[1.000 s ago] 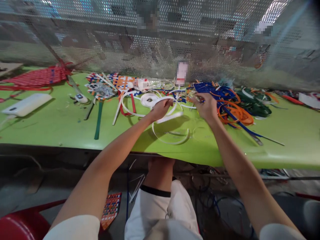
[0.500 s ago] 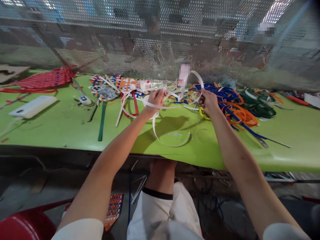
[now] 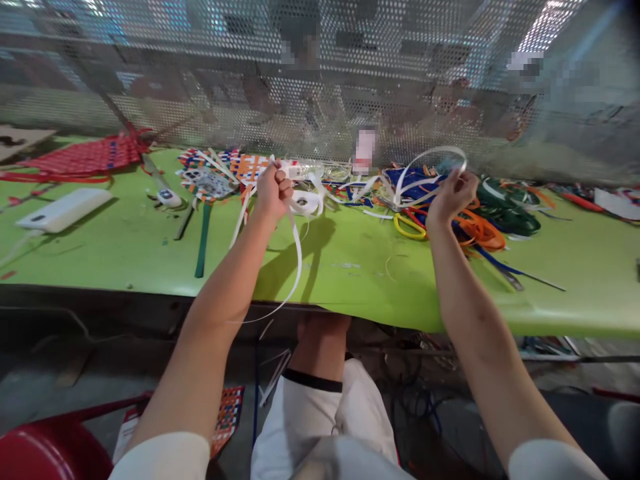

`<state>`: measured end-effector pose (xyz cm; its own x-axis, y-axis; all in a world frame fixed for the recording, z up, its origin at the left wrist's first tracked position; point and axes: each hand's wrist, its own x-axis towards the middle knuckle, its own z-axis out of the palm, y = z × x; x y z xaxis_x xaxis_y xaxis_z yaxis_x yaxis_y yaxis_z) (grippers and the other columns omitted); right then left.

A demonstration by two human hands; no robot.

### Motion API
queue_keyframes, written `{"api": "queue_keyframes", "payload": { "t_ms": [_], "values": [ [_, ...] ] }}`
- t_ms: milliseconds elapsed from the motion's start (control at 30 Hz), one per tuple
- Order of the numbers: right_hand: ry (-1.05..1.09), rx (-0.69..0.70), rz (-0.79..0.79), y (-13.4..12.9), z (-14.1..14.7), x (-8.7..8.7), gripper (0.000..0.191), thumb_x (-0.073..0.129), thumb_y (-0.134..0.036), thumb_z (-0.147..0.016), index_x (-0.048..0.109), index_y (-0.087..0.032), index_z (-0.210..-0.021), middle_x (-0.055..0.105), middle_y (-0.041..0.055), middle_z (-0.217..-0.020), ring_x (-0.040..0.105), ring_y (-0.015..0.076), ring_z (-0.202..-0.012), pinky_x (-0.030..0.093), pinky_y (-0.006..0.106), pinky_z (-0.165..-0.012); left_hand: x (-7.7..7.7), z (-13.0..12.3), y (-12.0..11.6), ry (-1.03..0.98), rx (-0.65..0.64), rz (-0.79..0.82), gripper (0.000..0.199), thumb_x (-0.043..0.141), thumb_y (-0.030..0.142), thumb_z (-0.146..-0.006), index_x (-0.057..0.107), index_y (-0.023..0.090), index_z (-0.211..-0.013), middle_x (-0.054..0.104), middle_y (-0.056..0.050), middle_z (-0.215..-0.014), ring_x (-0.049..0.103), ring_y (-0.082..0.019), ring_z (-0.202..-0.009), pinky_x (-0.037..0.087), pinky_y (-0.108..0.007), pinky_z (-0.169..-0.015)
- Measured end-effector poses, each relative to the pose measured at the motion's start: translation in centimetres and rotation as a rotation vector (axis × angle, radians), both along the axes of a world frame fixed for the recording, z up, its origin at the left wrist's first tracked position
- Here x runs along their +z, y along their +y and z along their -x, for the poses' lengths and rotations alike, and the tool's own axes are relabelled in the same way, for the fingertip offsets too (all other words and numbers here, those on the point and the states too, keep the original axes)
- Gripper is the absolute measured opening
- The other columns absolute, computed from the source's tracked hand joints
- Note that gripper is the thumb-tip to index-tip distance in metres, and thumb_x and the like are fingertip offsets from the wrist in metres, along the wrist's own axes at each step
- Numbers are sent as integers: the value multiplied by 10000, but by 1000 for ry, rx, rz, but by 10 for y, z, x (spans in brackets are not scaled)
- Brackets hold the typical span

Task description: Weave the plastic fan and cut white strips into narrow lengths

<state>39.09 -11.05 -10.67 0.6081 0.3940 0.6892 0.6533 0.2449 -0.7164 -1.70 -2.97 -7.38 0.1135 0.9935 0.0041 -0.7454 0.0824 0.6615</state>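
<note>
My left hand [image 3: 273, 191] is closed on a white strip [image 3: 299, 257], whose loose end curves down past the table's front edge. Farther right, my right hand [image 3: 454, 195] grips a white strip [image 3: 430, 151] that arches up and left from the fingers. Whether both hands hold the same strip cannot be made out. More white strip lies in loops and folds between the hands. Below and left of my right hand are scissors with yellow handles [image 3: 411, 227]. A woven orange and white piece [image 3: 249, 168] is behind my left hand.
On the green table [image 3: 350, 287] lie a white power bank [image 3: 65, 210], red woven material [image 3: 90, 157], a green strip [image 3: 203, 243], and blue, orange and dark green strip bundles [image 3: 507, 213] at right. Perforated metal mesh [image 3: 210, 87] stands behind. A red stool [image 3: 53, 453] is at lower left.
My hands have moved apart, the left one to the left and the right one to the right and up. The white strip's hanging end has swung left and now passes the table edge.
</note>
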Motion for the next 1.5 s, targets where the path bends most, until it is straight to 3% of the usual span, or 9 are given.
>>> {"api": "queue_keyframes", "payload": {
  "t_ms": [67, 233, 433, 667, 800, 967, 1133, 1300, 1500],
  "values": [
    [-54, -162, -68, 0, 18, -1, 285, 395, -461, -1131, 512, -260, -967, 565, 26, -873, 618, 215, -789, 544, 408, -805, 0, 1, 1, 6, -9, 15, 402, 407, 150, -1160, 448, 221, -766, 255, 124, -484, 192, -44, -318, 137, -189, -343],
    [-288, -164, 164, -15, 52, -1, 323, 516, -477, -1099, 681, -199, -1091, 701, 117, -1045, 664, 298, -1073, 519, 522, -1053, -4, 0, 4, 72, 63, -53, 419, 457, 189, -1155, 425, 222, -739, 262, 112, -488, 189, -51, -337, 149, -200, -351],
    [-335, -6, 213, -38, 82, 11, 530, 415, -513, -1098, 583, -233, -1516, 490, 229, -1597, 330, 409, -1608, 395, 697, -1195, -6, -15, -12, 327, 109, -280, 443, 653, 442, -1096, 436, 244, -765, 259, 109, -519, 163, -61, -366, 126, -249, -379],
    [-60, 753, 183, -83, 210, 19, 602, 548, -786, -998, 655, -265, -1281, 726, 149, -1332, 676, 311, -1273, 541, 481, -1128, 16, -65, -91, 341, 37, -395, 401, 479, 530, -1155, 469, 247, -871, 257, 103, -575, 182, -74, -392, 192, -244, -383],
    [160, 1025, 310, -101, 248, 23, 743, 531, -992, -842, 575, -258, -945, 677, 53, -774, 691, 237, -762, 585, 354, -681, 48, -79, -116, 397, 19, -532, 434, 452, 613, -1149, 536, 252, -924, 276, 83, -577, 256, -87, -409, 215, -274, -402],
    [289, 1042, 350, -129, 248, 27, 583, 561, -857, -935, 518, -277, -962, 420, -90, -549, 331, 117, -403, 283, 269, -400, 88, -79, -102, 348, 55, -460, 403, 461, 593, -1153, 538, 258, -943, 304, 74, -563, 279, -107, -433, 210, -293, -427],
    [291, 1052, 485, -168, 238, 7, 466, 576, -723, -977, 518, -263, -928, 391, -94, -592, 290, 92, -417, 230, 254, -399, 109, -50, -63, 253, 178, -322, 408, 423, 506, -1175, 441, 269, -844, 281, 70, -548, 271, -127, -440, 211, -297, -463],
    [244, 1175, 601, -204, 214, -11, 478, 605, -729, -952, 529, -257, -952, 369, -94, -626, 266, 96, -470, 229, 241, -430, 108, -8, -41, 224, 250, -161, 401, 388, 354, -1185, 423, 258, -798, 231, 74, -522, 250, -121, -419, 207, -288, -447],
    [75, 1138, 713, -198, 171, -6, 437, 608, -694, -986, 494, -274, -946, 416, -78, -640, 334, 123, -503, 284, 253, -469, 76, 19, -25, 101, 300, -14, 416, 366, 180, -1164, 333, 236, -754, 264, 90, -532, 234, -80, -409, 233, -258, -453]
  ]
}}
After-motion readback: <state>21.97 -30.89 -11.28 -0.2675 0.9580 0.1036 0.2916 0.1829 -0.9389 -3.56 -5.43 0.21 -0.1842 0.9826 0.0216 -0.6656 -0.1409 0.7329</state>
